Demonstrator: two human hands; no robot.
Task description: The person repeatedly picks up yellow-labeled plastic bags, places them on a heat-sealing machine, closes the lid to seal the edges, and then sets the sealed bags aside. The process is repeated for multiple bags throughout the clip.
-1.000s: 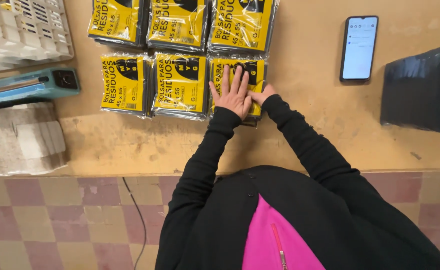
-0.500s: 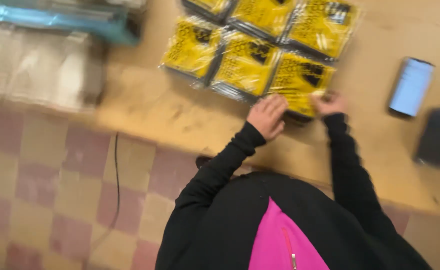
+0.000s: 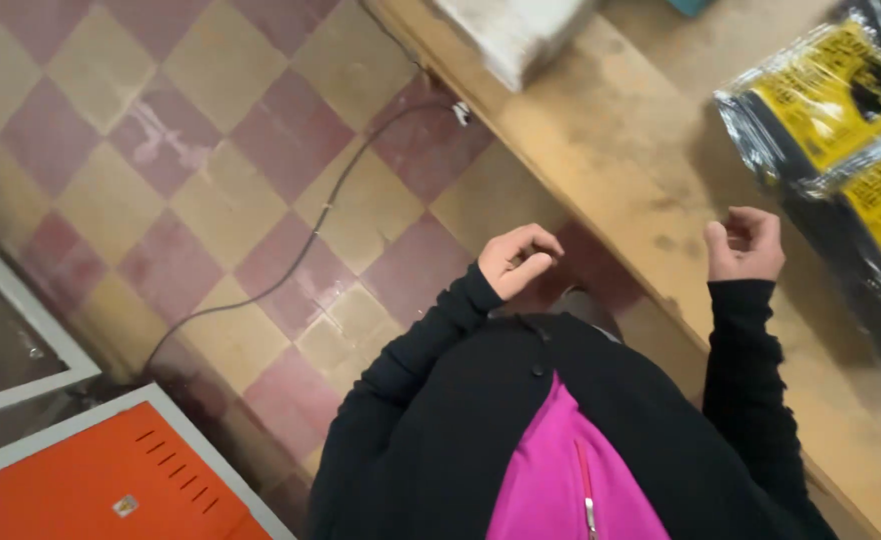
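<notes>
Over the wooden table (image 3: 611,130), both hands, left hand (image 3: 517,260) and right hand (image 3: 745,244), hang curled, empty.

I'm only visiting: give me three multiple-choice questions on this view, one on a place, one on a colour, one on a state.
1. Where do the yellow-and-black packets lie?
A. on the wooden table
B. on the floor
C. on the orange cabinet

2. What colour is the garment under the black jacket?
A. green
B. pink
C. white

3. What do the left hand and right hand hold?
A. a packet each
B. a phone
C. nothing

Answers: 1 A, they rest on the tabletop at the right; 2 B, a pink front shows at the jacket's opening; 3 C, both hands are loosely curled and empty.
</notes>
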